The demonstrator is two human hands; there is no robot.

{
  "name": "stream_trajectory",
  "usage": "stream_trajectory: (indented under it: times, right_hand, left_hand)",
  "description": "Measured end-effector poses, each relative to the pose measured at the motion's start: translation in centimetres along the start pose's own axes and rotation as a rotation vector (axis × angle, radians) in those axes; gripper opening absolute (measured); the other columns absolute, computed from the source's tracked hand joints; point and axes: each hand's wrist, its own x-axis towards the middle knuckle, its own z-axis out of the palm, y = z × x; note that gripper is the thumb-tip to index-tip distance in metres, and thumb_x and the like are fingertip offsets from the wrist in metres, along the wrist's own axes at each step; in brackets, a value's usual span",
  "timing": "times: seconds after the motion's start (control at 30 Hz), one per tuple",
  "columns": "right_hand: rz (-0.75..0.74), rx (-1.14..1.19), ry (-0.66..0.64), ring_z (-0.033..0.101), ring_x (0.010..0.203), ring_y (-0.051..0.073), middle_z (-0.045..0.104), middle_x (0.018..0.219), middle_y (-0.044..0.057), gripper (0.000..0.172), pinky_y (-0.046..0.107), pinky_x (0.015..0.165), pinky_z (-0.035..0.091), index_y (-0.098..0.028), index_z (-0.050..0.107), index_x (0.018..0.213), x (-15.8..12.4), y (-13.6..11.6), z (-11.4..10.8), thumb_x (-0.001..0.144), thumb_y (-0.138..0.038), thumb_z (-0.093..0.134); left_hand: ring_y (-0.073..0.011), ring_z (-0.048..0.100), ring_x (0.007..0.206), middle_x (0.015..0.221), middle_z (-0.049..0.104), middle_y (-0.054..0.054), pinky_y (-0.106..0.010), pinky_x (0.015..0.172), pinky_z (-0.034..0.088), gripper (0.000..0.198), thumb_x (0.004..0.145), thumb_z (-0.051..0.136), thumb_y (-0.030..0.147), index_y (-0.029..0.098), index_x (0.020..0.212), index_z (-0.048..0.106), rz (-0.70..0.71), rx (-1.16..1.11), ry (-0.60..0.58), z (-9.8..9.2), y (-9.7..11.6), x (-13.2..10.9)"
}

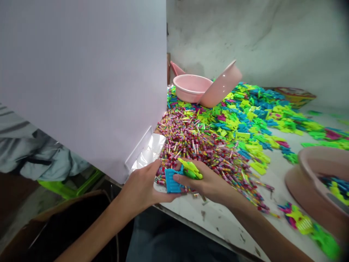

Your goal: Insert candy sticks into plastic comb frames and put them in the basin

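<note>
Basin [191, 89]: glossy pink plastic. Blue comb [171, 181], green piece [191, 169]: smooth moulded plastic. Bag [149, 150]: shiny clear film. Panel [81, 83]: matt white. Wall [218, 32]: rough plaster. Tabletop [218, 225]: scuffed white.

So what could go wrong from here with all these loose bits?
The left hand holding a blue plastic piece and the right hand gripping a green plastic piece sit against the loose striped sticks. A brush could scatter them, perhaps over the table edge. The tilted pink basin might also tip, spilling its coloured pieces.

a white table [218, 233] strewn with wrapped sticks [196, 145], plastic pieces [253, 120].
</note>
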Motion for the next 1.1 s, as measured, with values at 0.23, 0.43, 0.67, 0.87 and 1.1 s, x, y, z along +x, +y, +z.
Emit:
stream_trajectory:
  times: [0.23, 0.43, 0.67, 0.87, 1.1]
  right_hand:
    - [0.001, -0.066, -0.004, 0.050, 0.069, 0.012, 0.058, 0.078, -0.002, 0.013, 0.023, 0.064, 0.042, -0.018, 0.060, 0.087, -0.1, -0.4, -0.1, 0.087, -0.031, 0.065]
    - [-0.001, -0.102, 0.011, 0.050, 0.072, 0.012, 0.058, 0.080, -0.002, 0.012, 0.023, 0.066, 0.041, -0.019, 0.058, 0.086, -0.1, 0.2, -0.5, 0.087, -0.029, 0.064]
    - [0.033, 0.012, -0.008, 0.044, 0.060, 0.009, 0.051, 0.069, -0.005, 0.015, 0.021, 0.055, 0.037, -0.019, 0.054, 0.081, -0.4, 0.6, -0.8, 0.086, -0.030, 0.064]
    - [0.015, 0.065, -0.005, 0.046, 0.061, 0.011, 0.052, 0.068, -0.004, 0.017, 0.022, 0.058, 0.039, -0.019, 0.055, 0.078, -0.9, 1.2, -0.3, 0.084, -0.032, 0.065]
    - [-0.002, 0.030, 0.000, 0.050, 0.068, 0.014, 0.055, 0.073, -0.002, 0.016, 0.025, 0.064, 0.041, -0.019, 0.057, 0.082, -1.2, 1.9, 0.0, 0.083, -0.033, 0.065]
  left_hand:
    - [-0.0225, 0.064, 0.064, 0.071, 0.060, 0.003, -0.028, 0.053, 0.035, 0.058, 0.066, 0.068, 0.071, 0.024, 0.088, 0.041, -0.019, 0.274, 0.037, -0.1, 0.3, -0.1]
    - [-0.0255, 0.067, 0.070, 0.079, 0.063, 0.000, -0.029, 0.054, 0.037, 0.061, 0.067, 0.067, 0.070, 0.024, 0.092, 0.037, -0.046, 0.388, 0.030, 0.4, 0.1, 0.5]
    - [-0.0205, 0.065, 0.064, 0.076, 0.064, 0.001, -0.027, 0.051, 0.035, 0.053, 0.076, 0.061, 0.069, 0.023, 0.090, 0.039, 0.153, 0.453, 0.070, 0.8, -0.5, 0.4]
    - [-0.0170, 0.060, 0.049, 0.057, 0.060, 0.003, -0.026, 0.044, 0.027, 0.052, 0.078, 0.054, 0.073, 0.022, 0.077, 0.041, 0.385, 0.490, 0.129, 0.2, -0.6, 0.8]
    - [-0.0138, 0.057, 0.044, 0.051, 0.057, 0.004, -0.024, 0.043, 0.028, 0.057, 0.071, 0.057, 0.077, 0.021, 0.071, 0.045, 0.431, 0.444, 0.105, 0.4, -1.0, 1.0]
